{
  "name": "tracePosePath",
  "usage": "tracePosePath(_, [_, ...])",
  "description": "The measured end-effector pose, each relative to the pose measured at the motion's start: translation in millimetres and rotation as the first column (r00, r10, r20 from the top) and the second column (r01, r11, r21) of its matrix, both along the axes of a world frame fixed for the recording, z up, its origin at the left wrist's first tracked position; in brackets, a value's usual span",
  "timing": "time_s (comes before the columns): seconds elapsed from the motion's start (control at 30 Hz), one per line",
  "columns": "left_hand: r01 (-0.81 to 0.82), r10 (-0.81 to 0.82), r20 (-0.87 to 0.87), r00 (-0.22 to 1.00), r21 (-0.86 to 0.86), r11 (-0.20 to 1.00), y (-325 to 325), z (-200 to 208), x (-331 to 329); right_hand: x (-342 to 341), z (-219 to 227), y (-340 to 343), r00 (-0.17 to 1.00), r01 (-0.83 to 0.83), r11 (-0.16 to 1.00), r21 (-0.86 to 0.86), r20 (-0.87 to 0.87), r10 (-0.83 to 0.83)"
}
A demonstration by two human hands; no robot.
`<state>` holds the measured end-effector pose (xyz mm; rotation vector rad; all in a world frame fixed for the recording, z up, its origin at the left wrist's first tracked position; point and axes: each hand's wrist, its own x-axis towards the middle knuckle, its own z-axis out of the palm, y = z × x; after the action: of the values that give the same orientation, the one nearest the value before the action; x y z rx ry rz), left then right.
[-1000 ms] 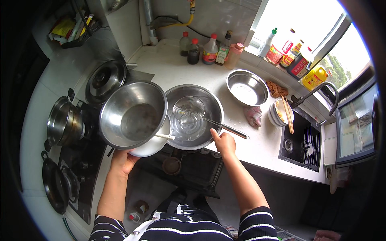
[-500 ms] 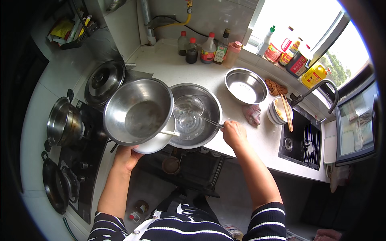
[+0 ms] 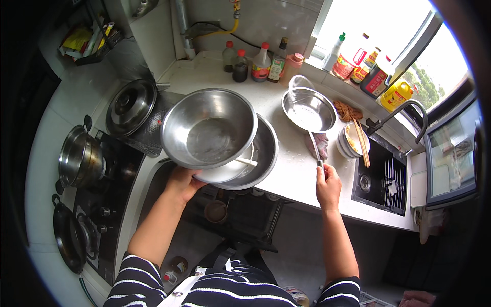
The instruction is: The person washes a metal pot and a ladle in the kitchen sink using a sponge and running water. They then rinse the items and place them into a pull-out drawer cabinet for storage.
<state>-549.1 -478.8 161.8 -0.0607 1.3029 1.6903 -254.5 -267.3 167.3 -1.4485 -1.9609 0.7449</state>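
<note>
My left hand grips a tilted steel basin and a white bowl beneath it from their near edge; some fingers are hidden. A white spoon handle sticks out of the bowl. These overlap a larger steel basin on the counter, hiding much of it. My right hand is closed on the handle of a wire-mesh strainer. The strainer's head is over the far rim of a smaller steel basin. A wrinkled purplish-grey item lies under the strainer's shaft.
White bowls with chopsticks across them stand beside the dark sink. Several bottles line the back wall. At left are the hob, a steel pot, a frying pan and a lidded pan.
My left hand has moved right, carrying the steel basin and white bowl farther over the large basin. My right hand has lifted the strainer from the large basin and swung it right, over the smaller basin.
</note>
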Motion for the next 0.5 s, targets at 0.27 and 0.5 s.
tracePosePath(0.27, [0.035,-0.035,0.015,0.999,-0.005,0.999,35.2,-16.1,14.0,15.4,-34.2,38.6,0.983,0.183,0.983,-0.015,0.015,-0.182])
tracePosePath(0.5, [0.077,-0.078,0.014,0.997,0.014,0.997,30.1,6.9,18.5,-17.6,-53.6,99.3,0.937,0.328,0.906,-0.269,-0.028,-0.348])
